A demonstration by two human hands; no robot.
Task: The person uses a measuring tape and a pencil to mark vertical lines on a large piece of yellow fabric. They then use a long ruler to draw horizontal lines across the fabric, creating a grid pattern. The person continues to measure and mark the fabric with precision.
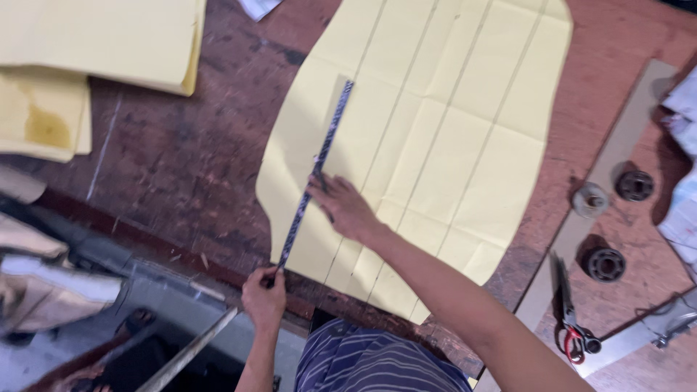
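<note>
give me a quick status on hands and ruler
Right hand presses ruler flat on yellow sheet. Left hand at ruler's near end. Scissors well aside.

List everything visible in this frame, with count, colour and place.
paper sheet: 1, yellow, ruled with lines, centre of the table
ruler: 1, dark metal, lying on the sheet's left part
table: 1, worn brown wood
foam pads: a stack, yellow, top left
round metal rings: 3, dark and grey, right side
scissors: 1, red handles, lower right
flat strip: 1, grey-brown, diagonal at right
striped garment: 1, blue-grey, bottom centre
left hand: at the ruler's near end
right hand: pressing the ruler mid-length
</note>
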